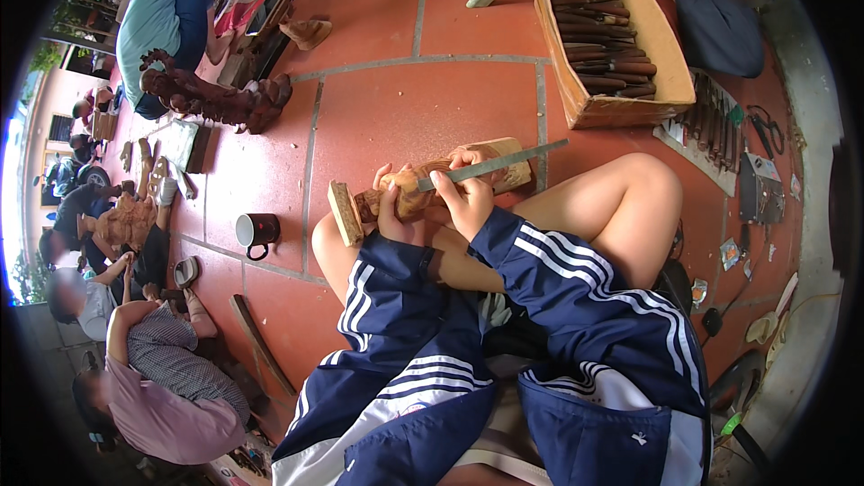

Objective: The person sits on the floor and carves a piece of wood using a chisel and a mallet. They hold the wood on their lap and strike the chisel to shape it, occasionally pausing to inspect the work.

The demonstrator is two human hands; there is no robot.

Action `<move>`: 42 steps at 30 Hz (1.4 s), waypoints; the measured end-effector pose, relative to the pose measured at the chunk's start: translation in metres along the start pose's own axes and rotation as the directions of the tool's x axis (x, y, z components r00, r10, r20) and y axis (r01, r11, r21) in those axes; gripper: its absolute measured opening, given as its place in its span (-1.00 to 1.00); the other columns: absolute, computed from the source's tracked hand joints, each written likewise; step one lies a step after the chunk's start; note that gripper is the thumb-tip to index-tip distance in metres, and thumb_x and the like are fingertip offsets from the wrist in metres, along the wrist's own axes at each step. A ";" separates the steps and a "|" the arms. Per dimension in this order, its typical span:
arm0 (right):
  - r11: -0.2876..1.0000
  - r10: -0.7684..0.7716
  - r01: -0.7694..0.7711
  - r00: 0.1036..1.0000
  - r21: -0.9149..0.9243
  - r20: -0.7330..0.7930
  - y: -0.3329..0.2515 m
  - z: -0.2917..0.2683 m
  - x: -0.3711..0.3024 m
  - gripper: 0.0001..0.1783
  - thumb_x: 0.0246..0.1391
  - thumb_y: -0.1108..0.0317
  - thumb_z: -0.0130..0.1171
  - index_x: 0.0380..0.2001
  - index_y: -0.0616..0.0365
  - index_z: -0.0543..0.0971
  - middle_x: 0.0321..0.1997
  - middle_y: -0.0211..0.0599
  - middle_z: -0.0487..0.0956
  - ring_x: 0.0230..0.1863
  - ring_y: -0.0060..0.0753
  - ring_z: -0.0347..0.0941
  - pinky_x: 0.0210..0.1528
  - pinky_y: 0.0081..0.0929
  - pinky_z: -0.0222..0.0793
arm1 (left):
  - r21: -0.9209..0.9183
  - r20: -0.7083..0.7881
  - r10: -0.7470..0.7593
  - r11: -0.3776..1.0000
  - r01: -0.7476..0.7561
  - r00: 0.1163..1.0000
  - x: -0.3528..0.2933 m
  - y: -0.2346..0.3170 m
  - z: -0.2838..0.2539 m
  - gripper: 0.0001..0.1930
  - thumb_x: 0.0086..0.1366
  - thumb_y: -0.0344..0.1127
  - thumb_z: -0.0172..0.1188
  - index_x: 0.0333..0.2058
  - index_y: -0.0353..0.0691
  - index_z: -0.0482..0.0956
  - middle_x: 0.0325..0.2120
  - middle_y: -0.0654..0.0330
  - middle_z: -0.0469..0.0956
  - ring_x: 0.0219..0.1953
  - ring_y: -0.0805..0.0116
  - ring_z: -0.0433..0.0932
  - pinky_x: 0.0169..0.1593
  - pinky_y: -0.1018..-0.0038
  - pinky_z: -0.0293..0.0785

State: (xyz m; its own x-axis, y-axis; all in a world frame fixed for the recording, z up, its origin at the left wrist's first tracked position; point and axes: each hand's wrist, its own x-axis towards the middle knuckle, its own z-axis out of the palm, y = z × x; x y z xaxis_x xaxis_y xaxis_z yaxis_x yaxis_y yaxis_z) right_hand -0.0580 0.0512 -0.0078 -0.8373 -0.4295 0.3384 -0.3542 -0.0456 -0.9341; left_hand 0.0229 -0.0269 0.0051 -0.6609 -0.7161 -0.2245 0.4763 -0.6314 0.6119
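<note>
A wooden carving (435, 166) lies crosswise over my lap, with a flat block base (344, 214) at its left end and a pale squared piece at its right. My left hand (400, 216) is wrapped round the carving's middle, thumb on top. In my right hand (465, 202) is a long flat grey file (517, 160), its tip pointing up and to the right. The file's near end rests against the carving by my left thumb. What lies under my palms is hidden.
Beyond my right knee stands a cardboard box (589, 111) of wood-handled tools; more tools lie on a sheet (711, 139) beside it. A dark mug (257, 230) is on the tiles to my left. Several people sit at the left, near a dark carved figure (211, 99).
</note>
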 end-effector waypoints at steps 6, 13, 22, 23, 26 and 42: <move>0.991 0.115 -0.119 0.991 -0.059 -0.073 0.018 -0.019 0.000 -0.75 -0.09 0.26 0.13 -0.67 0.20 0.42 -0.44 -0.39 0.33 -0.34 -0.41 0.23 -0.23 -0.43 0.01 | 0.045 -0.027 -0.016 0.999 0.017 1.000 -0.004 0.002 0.004 -0.62 0.13 -0.28 -0.05 -0.04 -0.01 0.21 -0.08 0.02 0.29 -0.01 0.12 0.27 0.06 0.18 0.21; 0.988 0.146 -0.148 0.988 -0.042 -0.057 0.044 -0.026 0.006 -0.74 -0.09 0.27 0.12 -0.68 0.22 0.41 -0.52 -0.34 0.36 -0.35 -0.31 0.24 -0.24 -0.37 0.07 | 0.069 -0.012 -0.024 0.997 0.025 1.000 0.000 0.001 -0.006 -0.61 0.12 -0.25 -0.03 -0.03 0.02 0.21 -0.06 0.04 0.28 0.01 0.13 0.25 0.07 0.16 0.18; 0.986 0.164 -0.166 0.985 -0.031 -0.053 0.048 -0.026 0.007 -0.69 -0.08 0.25 0.10 -0.73 0.23 0.40 -0.55 -0.32 0.36 -0.35 -0.27 0.26 -0.26 -0.34 0.09 | 0.062 -0.011 -0.021 0.998 0.021 1.000 0.001 0.000 -0.008 -0.62 0.13 -0.23 -0.01 -0.04 0.04 0.22 -0.07 0.07 0.28 0.00 0.14 0.27 0.07 0.16 0.19; 0.986 0.156 -0.159 0.986 -0.047 -0.050 0.047 -0.026 0.007 -0.68 -0.07 0.24 0.09 -0.73 0.22 0.40 -0.55 -0.32 0.36 -0.35 -0.27 0.26 -0.26 -0.34 0.08 | 0.066 -0.016 -0.025 0.997 0.026 1.000 0.000 0.000 -0.008 -0.61 0.12 -0.23 -0.01 -0.04 0.04 0.21 -0.07 0.07 0.28 0.00 0.14 0.27 0.06 0.16 0.19; 0.984 0.156 -0.157 0.988 -0.084 -0.023 0.044 -0.028 0.008 -0.66 -0.05 0.20 0.05 -0.74 0.20 0.40 -0.54 -0.33 0.37 -0.32 -0.27 0.25 -0.22 -0.31 0.05 | 0.075 -0.018 -0.028 0.997 0.029 0.999 0.000 0.000 -0.007 -0.61 0.12 -0.22 -0.01 -0.04 0.05 0.21 -0.06 0.08 0.28 0.00 0.15 0.27 0.06 0.16 0.19; 0.971 0.231 -0.232 0.972 -0.050 -0.038 0.048 -0.024 0.008 -0.66 0.00 0.18 0.00 -0.72 0.16 0.38 -0.50 -0.35 0.37 -0.26 -0.26 0.22 -0.20 -0.27 0.03 | 0.069 -0.018 -0.012 0.998 0.013 1.000 0.000 0.000 -0.006 -0.61 0.13 -0.26 -0.05 -0.03 0.00 0.21 -0.05 0.04 0.28 0.02 0.11 0.26 0.08 0.16 0.18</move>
State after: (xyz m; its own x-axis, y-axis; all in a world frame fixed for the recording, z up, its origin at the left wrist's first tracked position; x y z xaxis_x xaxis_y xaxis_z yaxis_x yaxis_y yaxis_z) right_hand -0.0916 0.0677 -0.0472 -0.9115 -0.3940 0.1179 -0.1703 0.1008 -0.9802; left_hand 0.0265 -0.0290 0.0002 -0.6561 -0.7137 -0.2454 0.4265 -0.6189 0.6596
